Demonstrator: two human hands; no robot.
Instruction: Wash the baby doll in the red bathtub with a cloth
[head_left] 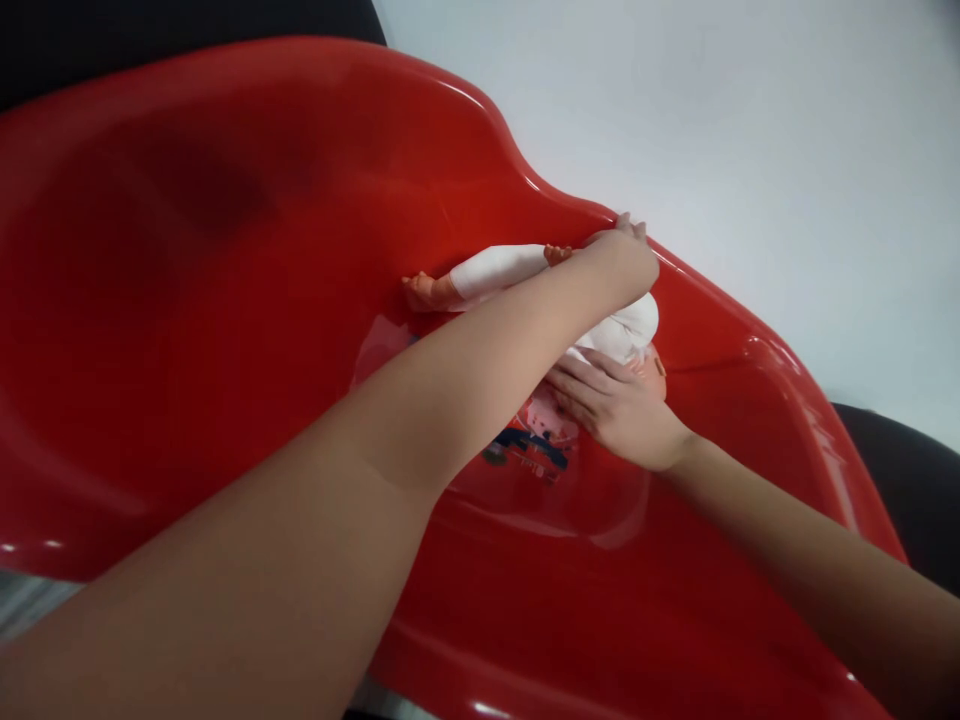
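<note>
A small doll (pixel 495 270) in white clothes lies inside a red plastic tub (pixel 187 300), near its far rim, with one bare foot pointing left. My left arm reaches across the tub. My left hand (pixel 619 262) is curled over the doll's upper side by the rim, its fingertips just showing past the edge. My right hand (pixel 619 408) comes in from the right and rests with fingers stretched flat on the doll's lower part. Both hands hide much of the doll.
A cartoon sticker (pixel 534 440) shows on the tub's floor under the doll. A pale grey-white surface (pixel 750 150) lies beyond the tub. Dark shapes sit at the top left (pixel 150 40) and at the right edge (pixel 915 490).
</note>
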